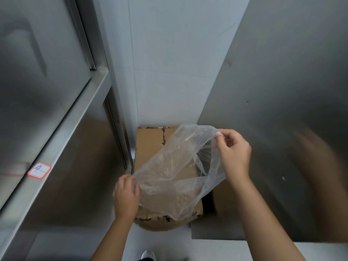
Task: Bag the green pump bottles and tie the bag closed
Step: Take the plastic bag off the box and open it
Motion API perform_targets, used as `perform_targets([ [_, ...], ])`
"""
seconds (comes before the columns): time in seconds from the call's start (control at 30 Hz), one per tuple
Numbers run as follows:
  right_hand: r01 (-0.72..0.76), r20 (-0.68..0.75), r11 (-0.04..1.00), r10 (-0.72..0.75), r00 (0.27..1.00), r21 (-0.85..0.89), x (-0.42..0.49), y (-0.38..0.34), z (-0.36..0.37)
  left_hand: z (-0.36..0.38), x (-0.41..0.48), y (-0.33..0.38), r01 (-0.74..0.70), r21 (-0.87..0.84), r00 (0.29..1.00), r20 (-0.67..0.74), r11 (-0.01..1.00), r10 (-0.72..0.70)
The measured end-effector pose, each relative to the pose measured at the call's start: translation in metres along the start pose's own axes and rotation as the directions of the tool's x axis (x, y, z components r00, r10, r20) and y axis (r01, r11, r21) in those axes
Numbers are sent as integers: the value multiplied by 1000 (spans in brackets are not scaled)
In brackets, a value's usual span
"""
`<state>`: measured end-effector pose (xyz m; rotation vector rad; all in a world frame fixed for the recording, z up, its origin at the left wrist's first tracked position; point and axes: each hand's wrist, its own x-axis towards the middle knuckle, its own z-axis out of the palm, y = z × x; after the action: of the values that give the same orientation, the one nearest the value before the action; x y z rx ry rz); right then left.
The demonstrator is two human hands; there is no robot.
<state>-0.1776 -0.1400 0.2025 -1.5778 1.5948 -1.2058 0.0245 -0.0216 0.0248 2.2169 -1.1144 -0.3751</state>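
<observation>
A clear, thin plastic bag (175,172) hangs stretched between my two hands above a brown cardboard box (150,144) on the floor. My left hand (125,196) grips the bag's lower left edge with curled fingers. My right hand (233,151) pinches the bag's upper right rim between thumb and fingertips, and the mouth gapes just below it. The bag looks empty. No green pump bottles show in this view.
A stainless steel cabinet (47,102) with a red-bordered label (39,170) stands on the left. A steel panel (282,91) rises on the right and a white wall (169,53) lies ahead. A shoe tip (148,255) shows at the bottom.
</observation>
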Motion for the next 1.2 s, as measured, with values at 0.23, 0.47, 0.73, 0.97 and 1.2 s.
perform_targets([
  [0.23,-2,-86,1000,4,996,21,-10,5,-23,-19,22,17,-86,-187,996,-17,979,84],
  [0.47,-38,-134,999,37,990,2,-28,13,-41,-57,18,39,-97,-361,981,125,928,151],
  [0.73,-46,-159,999,43,986,-19,-59,18,-71,-103,7,74,-117,-472,903,315,874,291],
  [0.97,-58,-16,998,57,998,-36,-114,20,-116,-131,-34,106,-66,-603,887,329,795,323],
  [1.2,-86,-13,995,87,996,49,-177,18,-162,-141,-80,131,-26,-662,818,417,749,397],
])
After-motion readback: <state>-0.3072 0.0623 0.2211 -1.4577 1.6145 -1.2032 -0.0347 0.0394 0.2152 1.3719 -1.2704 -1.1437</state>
